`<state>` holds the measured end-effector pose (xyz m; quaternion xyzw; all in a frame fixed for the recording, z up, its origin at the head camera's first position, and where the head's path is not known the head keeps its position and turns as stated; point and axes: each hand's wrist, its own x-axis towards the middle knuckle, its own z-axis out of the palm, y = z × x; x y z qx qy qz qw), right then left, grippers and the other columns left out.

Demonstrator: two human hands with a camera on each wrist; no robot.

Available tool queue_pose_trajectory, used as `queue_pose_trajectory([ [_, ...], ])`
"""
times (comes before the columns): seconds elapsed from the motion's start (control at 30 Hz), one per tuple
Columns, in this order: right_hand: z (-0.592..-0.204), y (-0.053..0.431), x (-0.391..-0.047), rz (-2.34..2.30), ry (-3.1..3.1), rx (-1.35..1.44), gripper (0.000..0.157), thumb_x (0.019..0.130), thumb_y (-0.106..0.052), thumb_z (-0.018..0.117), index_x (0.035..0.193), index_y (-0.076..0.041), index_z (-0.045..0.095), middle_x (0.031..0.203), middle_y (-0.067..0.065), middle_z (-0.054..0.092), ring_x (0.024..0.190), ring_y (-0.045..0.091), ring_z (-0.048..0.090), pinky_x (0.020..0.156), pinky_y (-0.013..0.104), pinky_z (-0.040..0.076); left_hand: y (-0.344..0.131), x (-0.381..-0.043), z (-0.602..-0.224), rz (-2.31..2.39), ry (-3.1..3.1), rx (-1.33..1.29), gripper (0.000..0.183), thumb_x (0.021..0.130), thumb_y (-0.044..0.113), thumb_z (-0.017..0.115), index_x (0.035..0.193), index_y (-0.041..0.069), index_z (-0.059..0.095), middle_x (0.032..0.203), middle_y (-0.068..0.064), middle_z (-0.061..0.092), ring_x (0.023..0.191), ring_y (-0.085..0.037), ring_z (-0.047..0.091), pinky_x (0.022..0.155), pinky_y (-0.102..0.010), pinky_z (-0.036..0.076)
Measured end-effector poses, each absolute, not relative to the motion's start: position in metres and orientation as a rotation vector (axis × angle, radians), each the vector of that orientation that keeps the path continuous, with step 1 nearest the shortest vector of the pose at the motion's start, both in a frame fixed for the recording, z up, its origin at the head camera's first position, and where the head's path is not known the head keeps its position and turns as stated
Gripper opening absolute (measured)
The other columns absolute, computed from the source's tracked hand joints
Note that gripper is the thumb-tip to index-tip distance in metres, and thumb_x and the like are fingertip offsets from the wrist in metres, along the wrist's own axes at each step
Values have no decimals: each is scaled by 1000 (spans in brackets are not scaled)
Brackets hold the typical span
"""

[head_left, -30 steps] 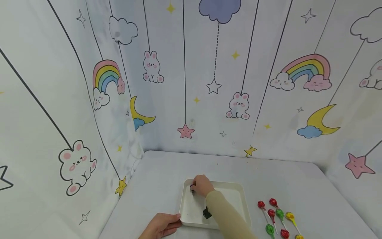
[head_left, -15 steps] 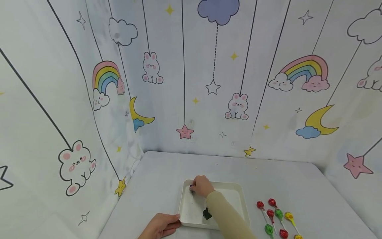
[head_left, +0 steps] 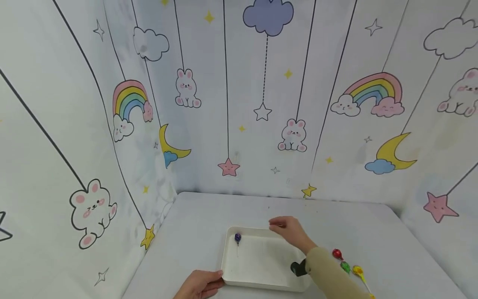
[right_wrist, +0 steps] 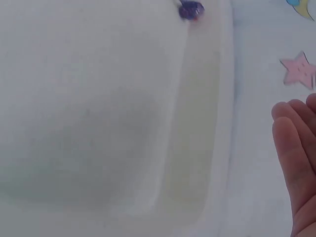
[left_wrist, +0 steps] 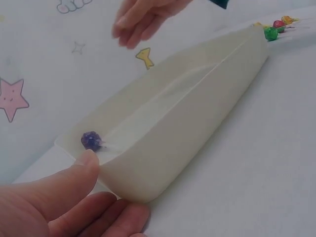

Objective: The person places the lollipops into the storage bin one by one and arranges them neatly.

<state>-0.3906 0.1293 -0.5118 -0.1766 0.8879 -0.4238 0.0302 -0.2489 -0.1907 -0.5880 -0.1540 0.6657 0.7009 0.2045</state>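
Note:
A white rectangular tray (head_left: 267, 285) lies on the table. In its far left corner rests a lollipop with a purple wrapper (head_left: 237, 238), its stick toward me; the purple lollipop (left_wrist: 91, 140) also shows beyond my thumb in the left wrist view. My left hand (head_left: 199, 284) grips the tray's near left corner, thumb at the rim and fingers curled below. Over the tray's far edge, my right hand (head_left: 293, 233) hovers with nothing in it, fingers loosely extended. In the right wrist view, the fingers (right_wrist: 289, 143) appear beside the tray wall (right_wrist: 192, 133).
To the tray's right lie several wrapped lollipops, among them a red one (head_left: 337, 254), a green one (head_left: 345, 267) and a yellow one (head_left: 358, 270); the right sleeve (head_left: 332, 274) hides others. A cartoon-printed wall (head_left: 209, 178) stands behind the white table (head_left: 201, 220).
My right hand has let go of the purple lollipop, leaving it in the tray's far left corner, and has moved right. The left hand keeps its hold on the tray.

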Motion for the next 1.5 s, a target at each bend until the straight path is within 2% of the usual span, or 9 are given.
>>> queue_pose_trajectory([
  [0.17, -501, 219, -381, -1346, 2795, -409, 34, 99, -27, 70, 126, -6, 71, 122, 14, 74, 105, 22, 72, 87, 33, 63, -193, -245, -590, 1958, 1841, -419, 50, 93, 24, 78, 119, -17, 65, 103, -16, 78, 99, -24, 76, 89, -37, 63],
  [0.3, -500, 285, -370, -1276, 2859, -305, 43, 102, -32, 66, 131, -1, 66, 126, 18, 72, 107, 25, 73, 88, 37, 64, -195, -242, -594, 1905, 1875, -430, 54, 93, 28, 78, 119, -17, 65, 103, -17, 78, 100, -24, 76, 88, -36, 63],
  [0.53, -527, 357, -358, -1078, 2888, -122, 44, 101, -31, 67, 129, 3, 67, 124, 22, 72, 107, 32, 71, 86, 42, 64, -197, -241, -601, 1869, 1912, -405, 51, 94, 29, 76, 118, -16, 67, 106, -19, 77, 103, -26, 76, 87, -34, 64],
  [0.63, -543, 369, -357, -1000, 2841, -73, 43, 98, -29, 71, 125, 4, 68, 120, 22, 73, 106, 35, 71, 87, 46, 63, -199, -239, -602, 1874, 1898, -382, 51, 95, 30, 74, 118, -15, 67, 107, -19, 78, 102, -27, 76, 87, -35, 64],
  [0.83, -564, 378, -350, -995, 2711, 54, 46, 92, -31, 77, 120, 5, 70, 113, 18, 75, 98, 25, 71, 86, 48, 63, -199, -238, -603, 1903, 1865, -317, 53, 96, 33, 73, 119, -14, 67, 110, -21, 76, 105, -30, 75, 88, -37, 64],
  [1.0, -571, 375, -344, -995, 2669, 75, 51, 86, -35, 82, 119, 3, 72, 111, 15, 76, 98, 25, 71, 87, 49, 62, -199, -239, -599, 1898, 1870, -304, 53, 96, 34, 72, 120, -14, 67, 111, -21, 76, 105, -31, 75, 88, -37, 64],
  [1.23, -572, 375, -337, -894, 2698, 32, 40, 88, -21, 81, 116, 6, 72, 109, 18, 77, 100, 31, 73, 86, 48, 62, -194, -239, -596, 1915, 1843, -279, 51, 98, 31, 70, 120, -15, 66, 112, -25, 74, 105, -33, 74, 88, -39, 64],
  [1.5, -571, 381, -335, -839, 2782, 31, 37, 87, -22, 82, 108, 6, 74, 101, 14, 77, 90, 25, 72, 82, 47, 63, -191, -244, -594, 1912, 1842, -295, 48, 98, 29, 71, 119, -14, 67, 110, -23, 76, 104, -31, 75, 88, -38, 64],
])
